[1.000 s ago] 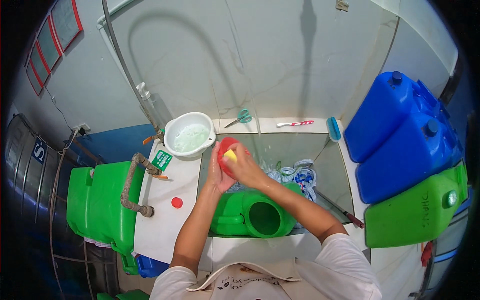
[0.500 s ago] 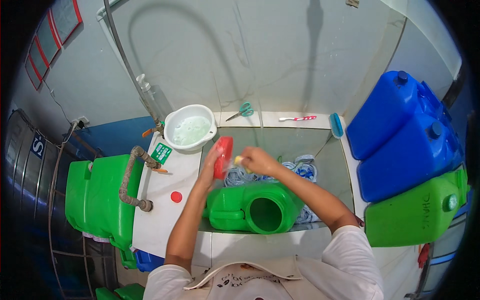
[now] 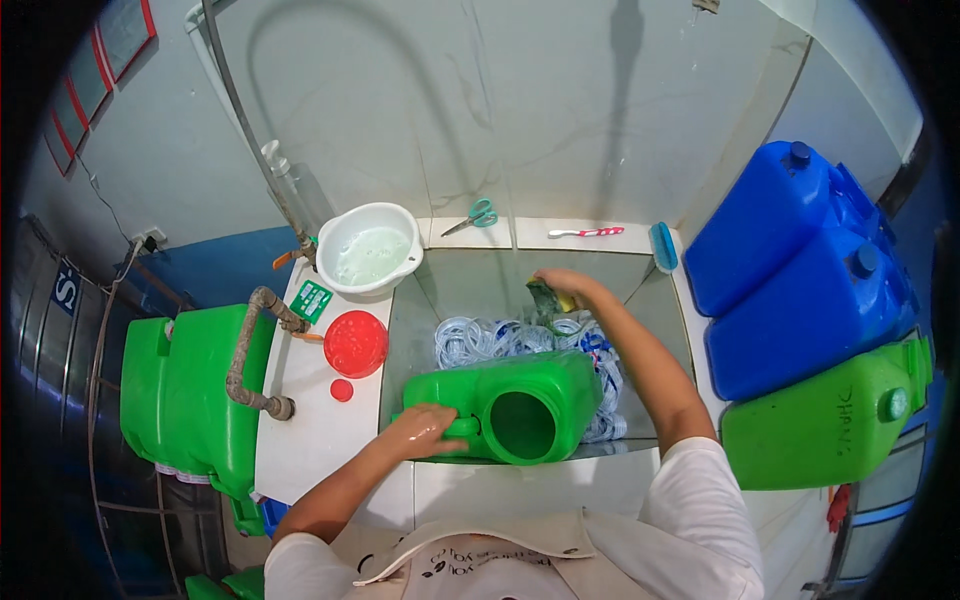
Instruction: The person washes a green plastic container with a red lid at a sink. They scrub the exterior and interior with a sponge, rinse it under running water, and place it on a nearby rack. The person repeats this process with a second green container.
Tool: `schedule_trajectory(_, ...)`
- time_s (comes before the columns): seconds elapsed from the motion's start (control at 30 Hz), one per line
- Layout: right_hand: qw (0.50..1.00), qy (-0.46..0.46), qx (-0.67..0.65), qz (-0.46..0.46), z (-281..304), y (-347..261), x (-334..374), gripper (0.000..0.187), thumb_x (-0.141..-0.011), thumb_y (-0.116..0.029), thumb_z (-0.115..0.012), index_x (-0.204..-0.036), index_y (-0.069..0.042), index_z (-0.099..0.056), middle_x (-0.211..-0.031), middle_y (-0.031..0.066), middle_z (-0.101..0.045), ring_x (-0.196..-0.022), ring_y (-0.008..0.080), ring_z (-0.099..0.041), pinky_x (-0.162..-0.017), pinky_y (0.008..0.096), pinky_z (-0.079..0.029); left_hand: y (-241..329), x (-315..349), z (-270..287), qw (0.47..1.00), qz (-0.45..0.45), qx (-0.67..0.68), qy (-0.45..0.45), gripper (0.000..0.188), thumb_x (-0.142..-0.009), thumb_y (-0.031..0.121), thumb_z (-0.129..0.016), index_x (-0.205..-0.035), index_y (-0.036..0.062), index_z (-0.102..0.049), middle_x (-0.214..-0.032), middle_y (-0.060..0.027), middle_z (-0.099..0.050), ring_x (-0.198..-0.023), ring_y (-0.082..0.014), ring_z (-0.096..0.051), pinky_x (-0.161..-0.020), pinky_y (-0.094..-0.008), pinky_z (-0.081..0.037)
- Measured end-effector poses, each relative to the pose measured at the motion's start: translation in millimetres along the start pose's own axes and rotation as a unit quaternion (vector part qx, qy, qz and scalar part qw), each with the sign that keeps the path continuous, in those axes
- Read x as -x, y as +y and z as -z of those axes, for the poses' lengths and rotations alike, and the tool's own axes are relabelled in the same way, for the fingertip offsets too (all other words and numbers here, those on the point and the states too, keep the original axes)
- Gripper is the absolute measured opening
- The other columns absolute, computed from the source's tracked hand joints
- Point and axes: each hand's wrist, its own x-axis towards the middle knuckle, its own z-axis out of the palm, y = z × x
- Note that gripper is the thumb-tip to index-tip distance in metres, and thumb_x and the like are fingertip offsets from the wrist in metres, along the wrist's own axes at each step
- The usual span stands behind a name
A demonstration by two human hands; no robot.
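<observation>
A green wide-mouthed jerrycan [image 3: 440, 388] lies in the sink with its round opening toward me. My left hand [image 3: 424, 430] is closed around its handle. Above the far side of the can, my right hand [image 3: 566, 283] grips a yellow and dark green scouring sponge [image 3: 546, 299]. Pale blue-and-white coils [image 3: 468, 342] lie beneath and behind the can; I cannot make out what they are. The wide red lid [image 3: 356, 343] rests on the left counter, with a small red cap [image 3: 342, 390] beside it.
A white basin [image 3: 330, 238] of sudsy water stands at the back left. Scissors [image 3: 474, 217], a toothbrush [image 3: 586, 232] and a blue brush [image 3: 663, 247] lie along the back ledge. Blue jerrycans [image 3: 775, 320] stand right; a pipe [image 3: 237, 372] rises from the left counter.
The red lid has left my left hand and lies on the counter. My left hand has come down onto the can's handle. My right hand has moved right and slightly back with the sponge.
</observation>
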Motion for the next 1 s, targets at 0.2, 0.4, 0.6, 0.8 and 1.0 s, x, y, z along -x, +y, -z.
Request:
schedule_trajectory(0.2, 0.904, 0.098, 0.382, 0.167, 7, -51, 64, 0.037, -0.080, -0.041, -0.050, -0.090, -0.011, -0.069, -0.088, 0.0136, -0.065, -0.083, 0.0280, -0.062, -0.073, 0.0424, -0.047, 21, -89, 18, 0.984, 0.151, 0.006, 0.094, 0.037, -0.076, 0.034, -0.063, -0.091, 0.0017, -0.054, -0.075, -0.0215, -0.061, -0.073, -0.0395, -0.059, -0.064, -0.0481, -0.046)
schedule_trajectory(0.4, 0.685, 0.129, 0.647, 0.310, -48, -71, 76, 0.031, -0.072, -0.033, -0.054, -0.081, -0.009, -0.070, -0.086, 0.0158, -0.065, -0.083, 0.0322, -0.062, -0.075, 0.0449, -0.046, 29, -133, 23, 0.973, 0.184, 0.046, 0.132, 0.038, -0.076, 0.031, -0.063, -0.091, -0.0027, -0.055, -0.076, -0.0245, -0.061, -0.073, -0.0406, -0.059, -0.064, -0.0494, -0.046)
schedule_trajectory(0.6, 0.735, 0.151, 0.574, 0.326, -25, -70, 49, 0.031, -0.071, -0.031, -0.053, -0.081, -0.006, -0.069, -0.088, 0.0183, -0.065, -0.085, 0.0321, -0.063, -0.077, 0.0470, -0.046, 26, -127, 26, 0.971, 0.218, 0.022, 0.096, 0.040, -0.075, 0.031, -0.064, -0.092, -0.0033, -0.055, -0.078, -0.0251, -0.061, -0.075, -0.0408, -0.060, -0.066, -0.0491, -0.047)
schedule_trajectory(0.8, 0.935, 0.121, 0.224, 0.245, 43, -35, 13, 0.035, -0.084, -0.028, -0.049, -0.096, 0.003, -0.060, -0.096, 0.0236, -0.061, -0.090, 0.0370, -0.059, -0.082, 0.0439, -0.045, 6, -128, 20, 0.951, 0.230, 0.116, 0.170, 0.032, -0.075, 0.028, -0.061, -0.089, -0.0011, -0.060, -0.080, -0.0240, -0.061, -0.078, -0.0413, -0.059, -0.069, -0.0493, -0.046)
schedule_trajectory(1.0, 0.714, 0.405, 0.345, 0.455, -105, 40, 62, 0.038, -0.088, -0.025, -0.045, -0.111, 0.005, -0.045, -0.116, 0.0239, -0.044, -0.110, 0.0414, -0.040, -0.092, 0.0506, -0.032, -12, -136, 28, 0.895, 0.325, 0.287, 0.104, 0.029, -0.078, 0.024, -0.056, -0.077, -0.0045, -0.058, -0.060, -0.0154, -0.059, -0.048, -0.0257, -0.059, -0.048, -0.0397, -0.046)
